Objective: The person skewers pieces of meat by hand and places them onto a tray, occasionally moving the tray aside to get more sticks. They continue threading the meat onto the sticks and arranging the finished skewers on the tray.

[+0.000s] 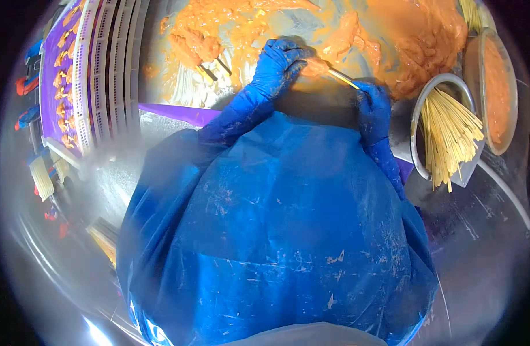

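My left hand (279, 62), in a blue glove, is closed on a piece of orange marinated meat (316, 67). A wooden skewer (343, 78) runs from that meat to my right hand (373, 106), also blue-gloved, whose fingers pinch its far end. How deep the stick goes into the meat is hidden. Left of my left hand, meat on skewers (194, 47) lies with stick ends pointing toward me. Loose marinated meat (418, 43) is heaped on the metal work surface beyond my right hand.
To the right, a metal container (416, 135) holds a bundle of wooden skewers (449, 135). Beside it stands a clear tub (512, 86) with orange meat. Stacked white trays (98, 63) stand at left, skewered meat on the purple top layer (51, 98).
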Demonstrator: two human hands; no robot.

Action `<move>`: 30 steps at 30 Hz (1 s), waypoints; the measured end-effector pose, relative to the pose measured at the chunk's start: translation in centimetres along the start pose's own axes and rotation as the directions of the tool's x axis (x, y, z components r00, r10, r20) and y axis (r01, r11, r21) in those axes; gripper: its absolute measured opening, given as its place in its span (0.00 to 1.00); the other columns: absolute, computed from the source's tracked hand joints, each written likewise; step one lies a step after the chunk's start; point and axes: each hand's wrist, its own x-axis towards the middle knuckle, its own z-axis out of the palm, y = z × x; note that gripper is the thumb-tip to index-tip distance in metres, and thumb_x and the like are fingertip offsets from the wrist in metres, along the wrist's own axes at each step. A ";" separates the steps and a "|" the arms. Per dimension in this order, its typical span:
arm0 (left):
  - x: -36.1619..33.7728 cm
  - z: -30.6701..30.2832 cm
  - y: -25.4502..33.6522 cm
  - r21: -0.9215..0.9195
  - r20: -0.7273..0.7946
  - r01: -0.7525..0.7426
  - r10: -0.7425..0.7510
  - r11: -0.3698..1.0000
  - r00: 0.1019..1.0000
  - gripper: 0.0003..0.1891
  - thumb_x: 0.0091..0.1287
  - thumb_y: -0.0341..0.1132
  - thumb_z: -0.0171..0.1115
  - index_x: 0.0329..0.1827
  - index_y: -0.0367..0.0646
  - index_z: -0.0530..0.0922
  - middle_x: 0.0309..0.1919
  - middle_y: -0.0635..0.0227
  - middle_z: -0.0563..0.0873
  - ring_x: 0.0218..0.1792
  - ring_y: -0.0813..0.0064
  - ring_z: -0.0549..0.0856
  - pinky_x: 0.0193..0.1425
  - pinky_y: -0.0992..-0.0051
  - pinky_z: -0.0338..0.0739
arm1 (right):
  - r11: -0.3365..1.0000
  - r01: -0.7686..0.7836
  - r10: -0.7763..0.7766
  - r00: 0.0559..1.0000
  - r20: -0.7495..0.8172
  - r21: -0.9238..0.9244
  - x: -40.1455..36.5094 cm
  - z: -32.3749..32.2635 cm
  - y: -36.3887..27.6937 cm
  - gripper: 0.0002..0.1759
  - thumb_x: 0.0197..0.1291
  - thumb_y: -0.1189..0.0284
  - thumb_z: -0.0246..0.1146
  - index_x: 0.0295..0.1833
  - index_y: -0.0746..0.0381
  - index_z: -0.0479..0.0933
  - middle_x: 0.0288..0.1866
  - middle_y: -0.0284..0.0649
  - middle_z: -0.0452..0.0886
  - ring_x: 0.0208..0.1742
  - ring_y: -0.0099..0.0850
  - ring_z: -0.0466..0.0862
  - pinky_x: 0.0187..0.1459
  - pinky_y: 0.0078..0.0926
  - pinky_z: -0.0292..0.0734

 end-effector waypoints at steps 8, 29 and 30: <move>0.2 -0.1 0.1 -0.009 -0.006 -0.043 0.043 0.999 0.999 0.17 0.58 0.33 0.68 0.53 0.52 0.85 0.46 0.62 0.82 0.51 0.58 0.77 0.60 0.62 0.72 | 0.999 -0.035 0.033 0.996 0.078 0.024 0.5 -0.5 -0.9 0.10 0.62 0.78 0.60 0.47 0.61 0.83 0.42 0.44 0.82 0.46 0.39 0.81 0.51 0.34 0.74; -0.4 -2.0 -1.7 -0.063 -0.094 -0.033 0.027 0.997 0.995 0.18 0.58 0.36 0.69 0.53 0.48 0.84 0.45 0.59 0.83 0.49 0.55 0.78 0.59 0.62 0.72 | 0.994 0.005 -0.010 0.999 0.045 0.112 1.6 1.5 -1.2 0.05 0.62 0.77 0.62 0.43 0.65 0.80 0.38 0.45 0.81 0.42 0.38 0.82 0.47 0.32 0.76; -0.5 -1.6 -1.8 -0.060 -0.101 -0.047 0.041 0.997 0.994 0.18 0.58 0.35 0.69 0.53 0.49 0.84 0.45 0.59 0.83 0.49 0.56 0.78 0.59 0.62 0.72 | 0.993 0.007 -0.014 0.998 0.054 0.116 1.6 1.6 -1.1 0.05 0.62 0.77 0.62 0.43 0.65 0.80 0.38 0.45 0.81 0.42 0.38 0.82 0.47 0.32 0.76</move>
